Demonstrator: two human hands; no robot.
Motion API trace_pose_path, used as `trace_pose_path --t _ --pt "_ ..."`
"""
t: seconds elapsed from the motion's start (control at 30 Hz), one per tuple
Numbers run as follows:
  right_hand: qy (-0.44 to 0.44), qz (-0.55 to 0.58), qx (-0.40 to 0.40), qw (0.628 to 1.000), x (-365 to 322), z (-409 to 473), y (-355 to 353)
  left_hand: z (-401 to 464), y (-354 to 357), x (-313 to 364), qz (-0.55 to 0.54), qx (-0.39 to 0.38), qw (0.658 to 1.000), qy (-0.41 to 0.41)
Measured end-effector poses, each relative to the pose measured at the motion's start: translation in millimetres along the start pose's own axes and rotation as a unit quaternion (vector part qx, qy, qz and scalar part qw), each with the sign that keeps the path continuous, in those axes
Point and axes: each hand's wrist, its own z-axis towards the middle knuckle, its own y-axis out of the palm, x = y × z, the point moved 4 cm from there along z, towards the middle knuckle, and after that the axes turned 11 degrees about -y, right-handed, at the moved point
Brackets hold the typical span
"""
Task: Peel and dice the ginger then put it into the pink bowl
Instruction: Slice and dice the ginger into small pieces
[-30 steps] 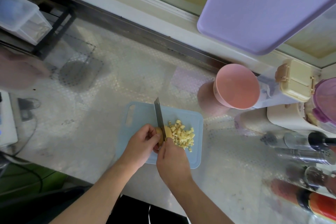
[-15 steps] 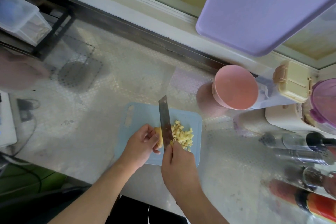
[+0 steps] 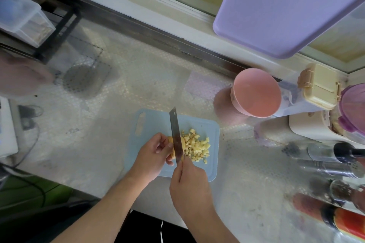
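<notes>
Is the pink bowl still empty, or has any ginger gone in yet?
Empty: the pink bowl shows only bare pink inside, while the diced ginger lies on the cutting board.

Soft, even daylight enters from the window side at the top, leaving the pale countertop (image 3: 138,89) bright with faint sheen and diffuse shadows. The centre is reasonably sharp: the knife (image 3: 176,136) blade shows a dull reflection. Wide-angle distortion bends the sill and stretches the edges; the bottles (image 3: 331,163) at right and the clear container (image 3: 21,17) at upper left are smeared and out of focus.
</notes>
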Motion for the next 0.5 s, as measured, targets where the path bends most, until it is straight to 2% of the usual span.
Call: trace_pose_path --t 0.5 --pt "0.03 0.003 -0.037 0.999 4.5 -30.2 11.3 -0.9 0.2 -1.1 -0.007 -0.001 1.0 0.021"
